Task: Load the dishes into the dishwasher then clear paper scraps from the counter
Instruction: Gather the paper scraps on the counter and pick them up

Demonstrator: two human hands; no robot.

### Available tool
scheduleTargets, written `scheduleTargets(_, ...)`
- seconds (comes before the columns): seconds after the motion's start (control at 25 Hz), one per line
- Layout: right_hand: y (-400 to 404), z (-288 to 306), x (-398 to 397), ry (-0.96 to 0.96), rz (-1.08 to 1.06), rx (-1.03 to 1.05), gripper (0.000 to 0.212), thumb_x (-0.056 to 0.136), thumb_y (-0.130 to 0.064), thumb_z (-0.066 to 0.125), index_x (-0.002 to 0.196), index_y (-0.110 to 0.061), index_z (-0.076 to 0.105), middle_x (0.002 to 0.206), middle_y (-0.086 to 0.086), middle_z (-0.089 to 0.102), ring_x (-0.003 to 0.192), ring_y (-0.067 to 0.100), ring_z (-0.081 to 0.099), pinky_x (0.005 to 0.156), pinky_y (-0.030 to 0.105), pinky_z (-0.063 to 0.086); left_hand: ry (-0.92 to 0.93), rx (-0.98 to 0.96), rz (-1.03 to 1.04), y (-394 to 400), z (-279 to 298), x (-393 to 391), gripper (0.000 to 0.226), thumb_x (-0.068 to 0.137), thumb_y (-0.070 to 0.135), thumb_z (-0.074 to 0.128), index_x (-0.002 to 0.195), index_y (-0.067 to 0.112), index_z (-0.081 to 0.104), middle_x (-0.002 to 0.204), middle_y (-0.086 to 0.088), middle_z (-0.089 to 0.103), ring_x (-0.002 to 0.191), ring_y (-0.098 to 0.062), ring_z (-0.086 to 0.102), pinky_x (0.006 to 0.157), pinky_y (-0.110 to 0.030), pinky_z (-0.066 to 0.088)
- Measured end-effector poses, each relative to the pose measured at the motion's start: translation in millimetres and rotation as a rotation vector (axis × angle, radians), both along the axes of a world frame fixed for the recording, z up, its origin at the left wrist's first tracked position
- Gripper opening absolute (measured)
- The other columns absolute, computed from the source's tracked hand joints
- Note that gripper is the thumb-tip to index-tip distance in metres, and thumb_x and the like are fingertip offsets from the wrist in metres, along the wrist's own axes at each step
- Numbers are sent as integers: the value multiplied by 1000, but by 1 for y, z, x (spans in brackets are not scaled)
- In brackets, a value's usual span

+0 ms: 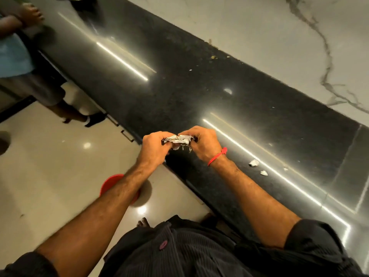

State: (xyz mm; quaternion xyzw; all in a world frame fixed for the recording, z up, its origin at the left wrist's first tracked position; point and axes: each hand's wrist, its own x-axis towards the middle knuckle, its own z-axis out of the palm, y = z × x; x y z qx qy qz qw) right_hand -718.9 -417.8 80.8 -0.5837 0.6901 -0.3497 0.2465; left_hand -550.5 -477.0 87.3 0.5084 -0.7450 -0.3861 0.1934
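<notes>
Both my hands meet over the front edge of the black stone counter (179, 86). My left hand (153, 144) and my right hand (203, 142) each pinch one end of a crumpled paper scrap (179, 141), which is stretched between them. A red thread circles my right wrist. Two small white paper scraps lie on the counter to the right, the larger scrap (254, 162) near the light reflection and the smaller scrap (264, 172) just below it. Tiny white and yellowish crumbs dot the counter farther back. No dishwasher or dishes are in view.
A white marble wall (279, 37) backs the counter. Another person (18, 62) stands at the far left by the counter edge. A red round object (111, 183) sits on the glossy tiled floor under my left forearm. A dark object (83, 5) stands at the counter's far end.
</notes>
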Motion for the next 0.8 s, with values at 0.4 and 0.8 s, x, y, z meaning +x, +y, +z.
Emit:
scheduleTargets(0.4, -106, -44, 237, 67, 333, 195, 30, 82, 2, 64, 102, -17, 77, 95, 1, 73, 88, 11, 62, 83, 15, 40, 44, 143, 355, -44, -59, 243, 23, 84, 0, 66, 90, 17, 80, 72, 21, 70, 72, 5, 65, 76, -17, 52)
scheduleTargets(0.8, -156, -338, 409, -85, 356, 462, 40, 73, 13, 56, 106, 0, 73, 107, 18, 71, 104, 33, 65, 92, 12, 38, 189, 460, 795, -71, -378, 387, 24, 87, 18, 72, 111, 22, 76, 97, 2, 77, 87, -15, 73, 83, -33, 59)
